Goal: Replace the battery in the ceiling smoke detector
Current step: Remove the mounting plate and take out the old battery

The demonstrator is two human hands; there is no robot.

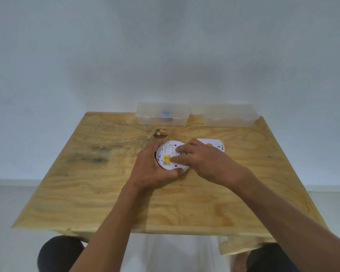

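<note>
While the left hand [155, 165] clamps the smoke detector [170, 156] back-up near the tabletop [106, 193] centre — evidently steadying it — the right hand [200, 161] lays straightened fingers on its battery bay.

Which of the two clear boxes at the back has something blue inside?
The left clear box: a blurred blue item shows through its wall. The right clear box shows nothing coloured inside.

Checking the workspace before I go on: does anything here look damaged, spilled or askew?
Nothing spilled or broken. The smoke detector lies back-up, its mounting plate off beside it. The table only shows dark stains.
</note>
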